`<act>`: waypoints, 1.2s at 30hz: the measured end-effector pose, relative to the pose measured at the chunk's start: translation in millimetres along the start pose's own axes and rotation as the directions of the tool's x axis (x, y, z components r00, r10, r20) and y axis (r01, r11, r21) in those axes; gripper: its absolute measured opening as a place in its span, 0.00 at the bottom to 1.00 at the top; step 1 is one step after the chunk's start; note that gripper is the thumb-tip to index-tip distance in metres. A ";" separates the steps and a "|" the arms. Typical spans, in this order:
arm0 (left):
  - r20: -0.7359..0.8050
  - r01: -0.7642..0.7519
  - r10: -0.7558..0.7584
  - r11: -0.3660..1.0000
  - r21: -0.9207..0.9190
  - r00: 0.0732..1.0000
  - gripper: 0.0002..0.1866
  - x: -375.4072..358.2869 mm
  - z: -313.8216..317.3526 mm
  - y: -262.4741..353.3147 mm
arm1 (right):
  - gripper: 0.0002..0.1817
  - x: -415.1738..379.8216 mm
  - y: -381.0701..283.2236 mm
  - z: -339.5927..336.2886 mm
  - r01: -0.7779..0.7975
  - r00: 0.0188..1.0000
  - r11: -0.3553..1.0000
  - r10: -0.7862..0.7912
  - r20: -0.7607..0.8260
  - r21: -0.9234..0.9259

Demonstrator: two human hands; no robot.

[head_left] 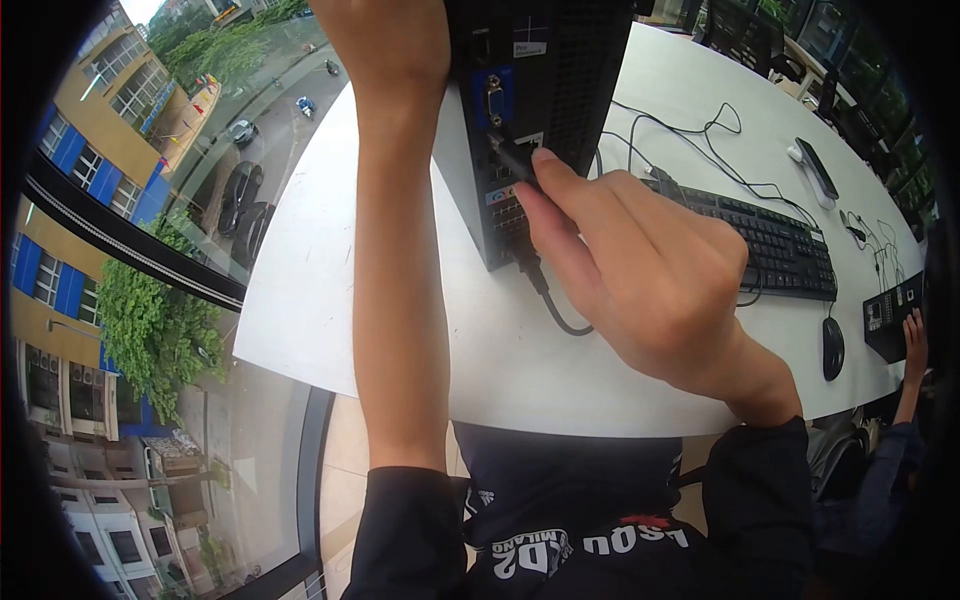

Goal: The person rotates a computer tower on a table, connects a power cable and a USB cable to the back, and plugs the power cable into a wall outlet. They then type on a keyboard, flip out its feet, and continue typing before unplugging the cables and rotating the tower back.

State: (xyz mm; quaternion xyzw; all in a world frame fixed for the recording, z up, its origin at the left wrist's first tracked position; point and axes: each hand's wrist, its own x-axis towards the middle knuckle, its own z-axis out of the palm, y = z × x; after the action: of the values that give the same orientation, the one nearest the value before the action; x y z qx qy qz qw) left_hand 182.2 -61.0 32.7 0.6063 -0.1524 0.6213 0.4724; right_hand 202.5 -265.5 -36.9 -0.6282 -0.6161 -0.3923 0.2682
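One black connector (pixel 518 160) is pinched between the thumb and index finger of the right hand (pixel 650 265), at the port panel of an upright computer tower (pixel 585 60). Grip condition, right: closed on the connector, with the thumb and index tips together at its rear end. Connector position: it lies to the upper left of the fingertips in the head view, between them and the panel, its long axis slanting up and left so that its front end meets the column of ports just below the blue video port (pixel 493 97). Whether that end is seated in a socket or only held against the panel cannot be told. Of the two hands, the right is the nearer to this port; it approaches from the right side, its wrist low and near the table edge. Left hand (pixel 390 40): at the upper left of the tower, its fingers cut off by the frame, so its grip cannot be told; the forearm runs alongside the left of the casing. A dark cable (pixel 540 280) leaves the lower part of the panel and curves beneath the right hand. On the white table (pixel 300 300), a keyboard (pixel 765 240) and a mouse (pixel 833 350) lie to the right. Farther right, another person's hand (pixel 914 345) touches a second black case (pixel 895 315).
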 end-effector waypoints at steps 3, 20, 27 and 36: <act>0.007 -0.022 0.022 1.000 0.006 1.000 0.27 1.0 -1.1 -1.9 | 0.16 3.8 -1.2 -2.0 -0.008 1.000 1.000 0.008 0.015 -0.004; -0.107 0.195 -0.179 0.967 0.165 0.978 0.30 4.9 0.6 -0.1 | 0.10 12.5 -8.3 31.0 -0.052 0.997 0.999 0.053 -0.050 0.003; -0.117 0.212 -0.199 0.971 0.113 0.973 0.29 4.6 5.3 2.3 | 0.16 -9.1 69.0 -16.0 -0.442 0.897 0.837 0.422 0.133 0.322; -0.095 0.181 -0.172 0.979 0.093 0.980 0.28 5.2 -2.7 -1.0 | 0.20 -98.8 185.6 26.1 -0.711 0.464 0.656 0.707 0.533 -0.252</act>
State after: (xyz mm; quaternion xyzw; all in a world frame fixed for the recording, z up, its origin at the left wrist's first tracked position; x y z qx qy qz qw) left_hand 182.3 -56.4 36.4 0.6132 -0.0455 0.6094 0.5005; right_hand 396.0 -317.8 -105.3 -0.9136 -0.3512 -0.0279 0.2029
